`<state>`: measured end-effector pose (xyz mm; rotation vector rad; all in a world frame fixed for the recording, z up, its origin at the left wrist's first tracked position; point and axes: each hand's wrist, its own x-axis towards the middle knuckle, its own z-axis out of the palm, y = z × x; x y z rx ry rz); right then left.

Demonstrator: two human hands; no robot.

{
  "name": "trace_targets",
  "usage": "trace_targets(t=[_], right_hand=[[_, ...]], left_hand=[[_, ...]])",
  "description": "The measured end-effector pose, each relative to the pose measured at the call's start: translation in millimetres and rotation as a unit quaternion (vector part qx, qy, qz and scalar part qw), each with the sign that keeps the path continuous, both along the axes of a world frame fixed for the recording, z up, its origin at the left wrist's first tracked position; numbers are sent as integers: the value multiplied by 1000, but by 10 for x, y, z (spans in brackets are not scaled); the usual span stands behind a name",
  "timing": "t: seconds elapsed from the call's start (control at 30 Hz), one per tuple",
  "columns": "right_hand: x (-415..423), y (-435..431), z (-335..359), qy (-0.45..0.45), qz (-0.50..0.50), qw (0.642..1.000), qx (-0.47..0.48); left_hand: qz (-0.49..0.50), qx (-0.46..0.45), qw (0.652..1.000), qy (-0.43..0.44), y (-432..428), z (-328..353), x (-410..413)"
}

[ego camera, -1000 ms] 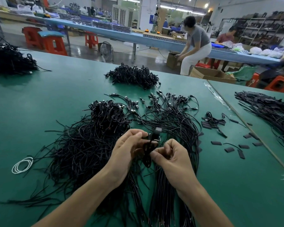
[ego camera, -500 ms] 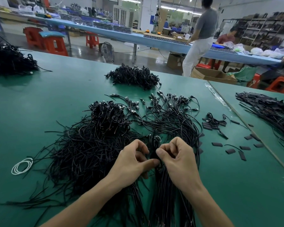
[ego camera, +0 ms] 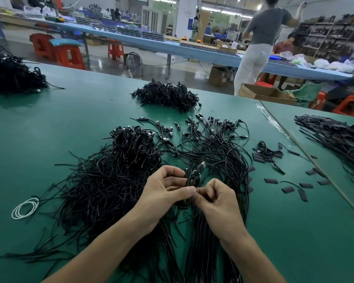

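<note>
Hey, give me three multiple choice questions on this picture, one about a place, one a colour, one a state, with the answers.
1. Where do the white rings lie?
A) left of the loose cable heap
B) right of it
C) on top of it
2. What colour is the near table?
A) blue
B) green
C) grey
3. What is the coiled cable's state?
A) lying untouched
B) pinched by the left hand and right hand
C) hanging off the table edge
Answers: 1 A, they sit on bare table left of the heap; 2 B, its top is green; 3 B, both hands' fingers close on the coil.
</note>
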<state>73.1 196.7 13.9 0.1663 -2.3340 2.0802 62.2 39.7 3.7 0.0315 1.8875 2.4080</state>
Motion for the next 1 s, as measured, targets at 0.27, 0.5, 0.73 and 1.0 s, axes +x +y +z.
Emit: trace_targets(t=[0.27, 0.5, 0.73, 1.0], right_hand=[[-54, 98, -121, -65, 44, 996, -38], [-161, 341, -416, -56, -69, 960, 266], [-570, 523, -490, -45, -100, 862, 495], [-899, 551, -480, -96, -77, 830, 544]], left_hand=[[-61, -61, 993, 81, -153, 26, -68], [218, -280, 929, 106, -553, 57, -737], [250, -484, 826, 142, -714, -111, -1272], [200, -600, 769, 94, -616, -263, -1251]])
